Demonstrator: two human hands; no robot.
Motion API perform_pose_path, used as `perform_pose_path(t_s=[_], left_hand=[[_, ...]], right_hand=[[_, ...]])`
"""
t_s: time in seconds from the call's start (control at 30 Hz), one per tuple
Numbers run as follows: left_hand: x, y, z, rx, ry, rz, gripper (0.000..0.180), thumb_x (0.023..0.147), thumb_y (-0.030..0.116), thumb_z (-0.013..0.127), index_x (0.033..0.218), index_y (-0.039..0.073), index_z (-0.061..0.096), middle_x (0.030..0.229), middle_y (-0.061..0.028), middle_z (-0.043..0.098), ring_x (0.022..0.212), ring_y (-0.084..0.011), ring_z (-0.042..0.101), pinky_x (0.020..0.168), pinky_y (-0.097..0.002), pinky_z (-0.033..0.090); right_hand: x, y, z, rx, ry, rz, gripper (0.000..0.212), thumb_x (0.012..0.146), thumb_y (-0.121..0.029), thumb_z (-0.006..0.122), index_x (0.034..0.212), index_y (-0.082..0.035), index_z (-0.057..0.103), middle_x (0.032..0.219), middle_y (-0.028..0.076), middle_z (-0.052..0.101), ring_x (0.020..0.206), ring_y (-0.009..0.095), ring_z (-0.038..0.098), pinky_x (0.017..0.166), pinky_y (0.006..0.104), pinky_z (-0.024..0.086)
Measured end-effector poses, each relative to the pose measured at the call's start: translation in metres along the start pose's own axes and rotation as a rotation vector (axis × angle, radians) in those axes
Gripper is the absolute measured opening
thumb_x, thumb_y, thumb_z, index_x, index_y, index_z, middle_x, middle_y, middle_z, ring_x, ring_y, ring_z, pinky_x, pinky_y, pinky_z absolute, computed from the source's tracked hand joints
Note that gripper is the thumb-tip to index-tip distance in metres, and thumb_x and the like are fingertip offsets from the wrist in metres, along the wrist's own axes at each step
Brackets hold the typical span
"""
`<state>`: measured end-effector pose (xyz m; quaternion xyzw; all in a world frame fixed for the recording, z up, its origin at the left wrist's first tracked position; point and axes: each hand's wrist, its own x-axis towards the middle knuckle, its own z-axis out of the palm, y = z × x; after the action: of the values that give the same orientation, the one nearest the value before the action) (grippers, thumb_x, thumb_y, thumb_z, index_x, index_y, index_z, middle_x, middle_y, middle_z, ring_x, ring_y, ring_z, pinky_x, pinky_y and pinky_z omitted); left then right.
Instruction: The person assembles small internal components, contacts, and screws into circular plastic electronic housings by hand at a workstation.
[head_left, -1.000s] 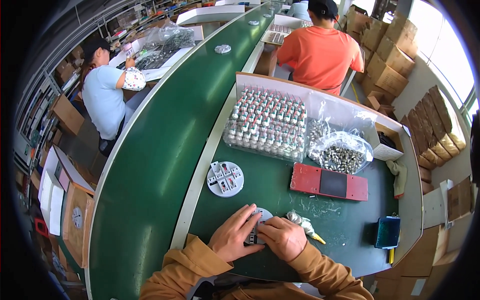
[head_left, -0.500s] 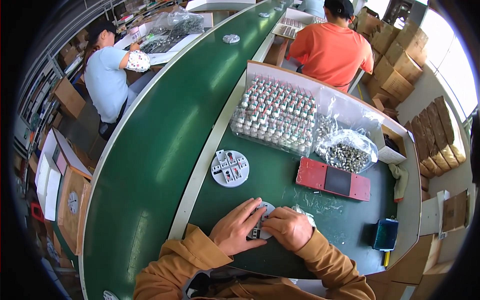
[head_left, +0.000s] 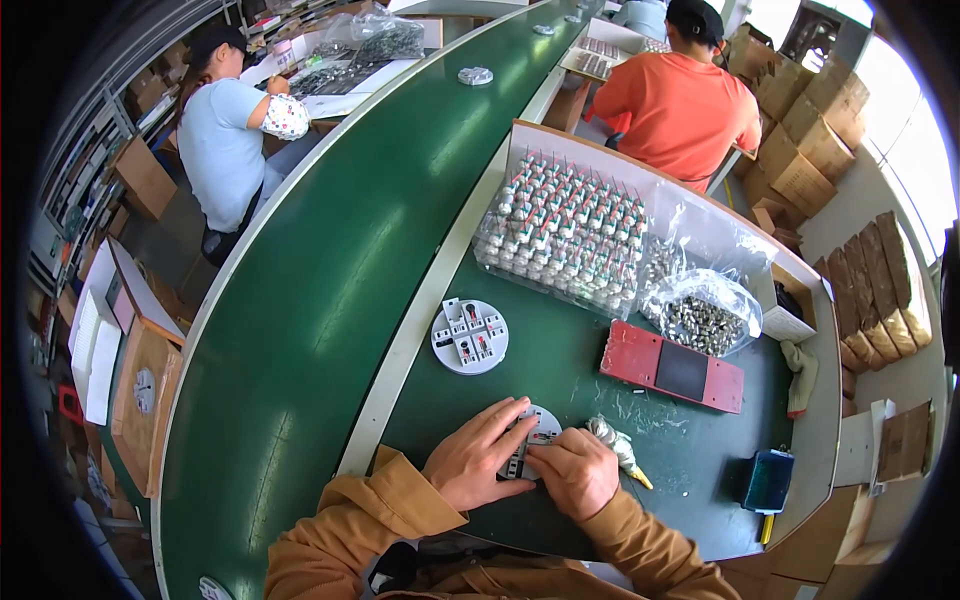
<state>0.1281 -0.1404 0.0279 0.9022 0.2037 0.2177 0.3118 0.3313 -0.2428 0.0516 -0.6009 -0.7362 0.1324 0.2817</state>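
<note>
Bearings are read from the round grey-white disc (head_left: 543,422) under my hands as the dial's centre, twelve pointing away from me.

Between ten and eleven, across the belt, a co-worker in a light blue shirt (head_left: 222,150) sits at a bench. At ten, nearer, runs the green belt (head_left: 330,300), its pale rim curving. At eleven, a second disc (head_left: 470,337) lies on the green tabletop (head_left: 700,450), bearing small blocks with black and red parts.

Between eight and nine I observe my left hand (head_left: 476,457): open, fingers extended over the disc's left side, thumb spread along its near edge. The disc lies in front of me, partly covered by both hands. At twelve stands a clear tray (head_left: 565,235) of white parts with red and green wires.

At four, my right hand (head_left: 578,474) is closed, fingers bent in against the disc's right side; I cannot tell whether anything is pinched between them. At three lies a white-wrapped item (head_left: 613,438) with a yellow tip. At two: a red block (head_left: 622,348) with a dark pad and, beyond it, a clear bag (head_left: 705,322) of metal cylinders. Just past three sits a blue bin (head_left: 768,480).
</note>
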Motion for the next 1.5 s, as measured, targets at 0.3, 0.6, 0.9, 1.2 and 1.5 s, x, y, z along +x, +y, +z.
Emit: perform_pose_path(t_s=[0.3, 0.6, 0.9, 1.2, 1.5], left_hand=[[0.007, 0.006, -0.004, 0.002, 0.064, -0.029, 0.077, 0.082, 0.029, 0.096, 0.148, 0.001, 0.069, 0.165, -0.0207, 0.056, 0.152, -0.0395, 0.056, 0.125, -0.0487, 0.048], [-0.001, 0.028, 0.018, 0.149, 0.204, 0.062, 0.027, 0.081, 0.018, 0.093, 0.107, 0.011, 0.087, 0.134, -0.0064, 0.076, 0.128, -0.0292, 0.068, 0.112, -0.045, 0.053], [0.016, 0.04, 0.025, 0.159, 0.329, -0.037, 0.016, 0.079, 0.012, 0.092, 0.094, 0.012, 0.086, 0.114, 0.0, 0.077, 0.113, -0.025, 0.07, 0.103, -0.0436, 0.054], [0.021, 0.03, 0.035, 0.145, 0.322, 0.097, 0.013, 0.081, 0.011, 0.089, 0.092, 0.012, 0.084, 0.112, 0.0012, 0.076, 0.107, -0.0229, 0.07, 0.101, -0.0415, 0.054], [0.034, 0.029, 0.015, 0.142, 0.144, 0.231, 0.012, 0.079, 0.009, 0.089, 0.09, 0.011, 0.084, 0.107, 0.002, 0.077, 0.108, -0.0234, 0.069, 0.099, -0.0416, 0.054]], right_hand=[[0.013, 0.0, -0.018, 0.036, -0.005, 0.122, 0.054, 0.088, -0.013, 0.088, 0.14, -0.005, 0.076, 0.134, 0.013, 0.071, 0.112, 0.033, 0.071, 0.098, 0.0386, 0.059], [-0.014, 0.028, -0.008, 0.172, -0.106, -0.063, 0.102, 0.082, -0.024, 0.092, 0.167, 0.006, 0.044, 0.166, 0.028, 0.054, 0.152, 0.044, 0.056, 0.129, 0.0486, 0.045], [-0.004, 0.023, 0.007, 0.038, 0.017, -0.044, 0.115, 0.074, -0.034, 0.095, 0.169, 0.003, 0.043, 0.161, 0.027, 0.057, 0.15, 0.044, 0.056, 0.129, 0.0535, 0.043], [-0.008, 0.028, 0.003, 0.046, 0.019, -0.004, 0.117, 0.073, -0.037, 0.095, 0.17, 0.0, 0.042, 0.159, 0.023, 0.059, 0.15, 0.042, 0.056, 0.13, 0.0531, 0.042], [-0.014, 0.029, 0.004, 0.059, 0.017, 0.011, 0.113, 0.075, -0.035, 0.091, 0.171, -0.002, 0.041, 0.16, 0.02, 0.058, 0.151, 0.04, 0.055, 0.13, 0.0522, 0.042]])
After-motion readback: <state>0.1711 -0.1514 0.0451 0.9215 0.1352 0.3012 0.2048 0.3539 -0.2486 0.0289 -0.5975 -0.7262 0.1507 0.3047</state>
